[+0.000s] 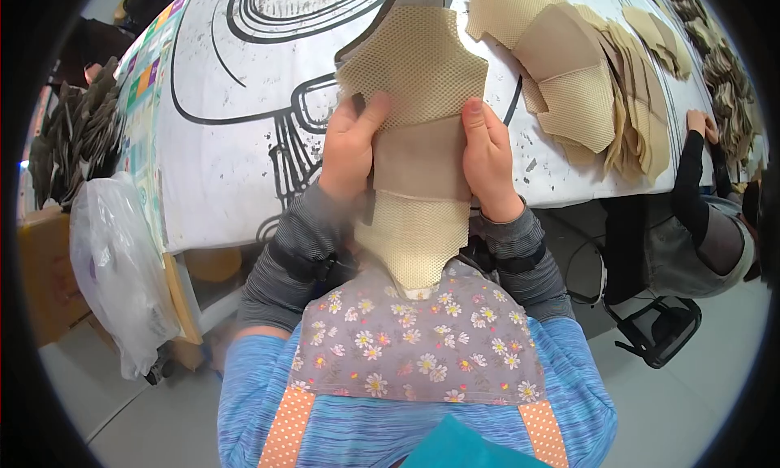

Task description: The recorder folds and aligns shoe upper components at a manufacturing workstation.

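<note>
A long beige mesh fabric piece (pixel 422 62) with a smooth taupe panel (pixel 422 159) across its middle is stretched out in front of me. My left hand (pixel 349 149) grips its left edge, thumb lying on top of the mesh. On the opposite edge, my right hand (pixel 490 159) pinches it beside the taupe panel. Its narrow near end hangs over my flowered grey apron (pixel 426 346). A darker edge shows from under its far left side; whether that is a second layer I cannot tell. The fingers beneath the fabric are hidden.
Similar beige pieces (pixel 569 102) lie fanned in a pile on the white, black-marked table cover (pixel 219 167). Dark pieces (pixel 77 135) are stacked at far left, above a clear plastic bag (pixel 118 265). Another person's hand (pixel 702 125) rests at the table's right edge, near more piles (pixel 723 70).
</note>
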`<action>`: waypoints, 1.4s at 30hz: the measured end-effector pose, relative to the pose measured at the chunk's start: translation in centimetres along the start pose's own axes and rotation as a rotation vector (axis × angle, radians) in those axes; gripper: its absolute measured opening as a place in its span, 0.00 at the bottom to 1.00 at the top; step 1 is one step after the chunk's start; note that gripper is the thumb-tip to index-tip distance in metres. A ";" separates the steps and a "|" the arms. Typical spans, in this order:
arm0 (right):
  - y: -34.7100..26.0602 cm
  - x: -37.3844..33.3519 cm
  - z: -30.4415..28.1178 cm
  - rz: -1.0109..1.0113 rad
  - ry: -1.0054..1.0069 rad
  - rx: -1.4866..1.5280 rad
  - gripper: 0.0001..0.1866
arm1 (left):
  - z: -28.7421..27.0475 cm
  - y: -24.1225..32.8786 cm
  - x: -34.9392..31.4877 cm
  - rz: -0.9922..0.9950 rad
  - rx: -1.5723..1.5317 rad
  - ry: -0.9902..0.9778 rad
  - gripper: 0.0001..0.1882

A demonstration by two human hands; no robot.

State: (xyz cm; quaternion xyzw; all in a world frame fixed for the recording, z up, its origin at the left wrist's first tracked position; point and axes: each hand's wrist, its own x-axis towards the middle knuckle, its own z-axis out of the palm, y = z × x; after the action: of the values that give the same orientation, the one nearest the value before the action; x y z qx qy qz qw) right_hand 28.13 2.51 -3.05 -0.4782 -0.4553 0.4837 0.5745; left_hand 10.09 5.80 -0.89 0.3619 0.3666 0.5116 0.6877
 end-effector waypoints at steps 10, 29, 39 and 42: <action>-2.3 -0.1 0.7 0.040 -0.113 0.237 0.24 | 0.1 0.4 -0.3 0.070 0.379 -0.145 0.28; -2.0 -0.1 1.7 -0.086 0.171 0.211 0.14 | 1.1 0.1 0.0 0.128 0.234 -0.135 0.27; 0.5 0.2 -1.6 -0.018 0.066 0.267 0.14 | -0.2 -0.6 0.4 0.075 -0.001 -0.061 0.19; -1.6 0.5 1.4 -0.082 0.124 0.199 0.14 | 0.9 -0.6 -0.2 0.261 0.496 -0.118 0.19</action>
State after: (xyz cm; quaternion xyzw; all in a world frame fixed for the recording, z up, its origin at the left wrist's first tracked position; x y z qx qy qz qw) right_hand 26.97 3.00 -1.25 -0.4290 -0.3878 0.4719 0.6655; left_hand 11.12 5.34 -0.93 0.5922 0.3905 0.4685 0.5267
